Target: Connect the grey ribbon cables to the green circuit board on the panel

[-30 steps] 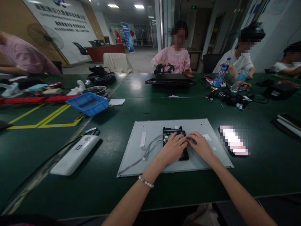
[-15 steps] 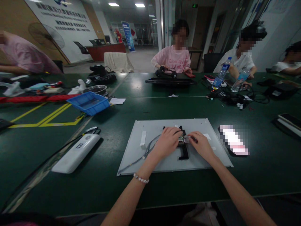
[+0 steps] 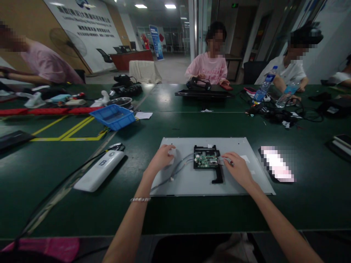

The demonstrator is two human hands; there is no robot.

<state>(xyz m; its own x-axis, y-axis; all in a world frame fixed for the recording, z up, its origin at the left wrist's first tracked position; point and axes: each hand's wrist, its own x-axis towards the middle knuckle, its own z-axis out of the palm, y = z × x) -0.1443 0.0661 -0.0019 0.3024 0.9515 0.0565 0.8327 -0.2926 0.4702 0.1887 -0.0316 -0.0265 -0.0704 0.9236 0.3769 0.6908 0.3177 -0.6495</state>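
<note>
A flat grey display panel lies on the table, with a green circuit board in a black bracket at its middle. Grey cables run from the board toward the panel's left. My left hand hovers over a white strip on the left side, fingers curved and apart; I cannot tell whether they touch it. At the board's right edge, beside a pale flat tab, my right hand has its fingers pinched. Something small and dark shows among them, too unclear to name.
Left of the panel lies a white power bank with a black cable. A phone is at the right. Farther back are a blue tray, a dark flat screen, water bottles and tangled cables. Several people sit around the table.
My left hand has moved left, off the circuit board to the white strip, uncovering the board and bracket. My right hand stays at the board's right edge. The view has shifted slightly.
</note>
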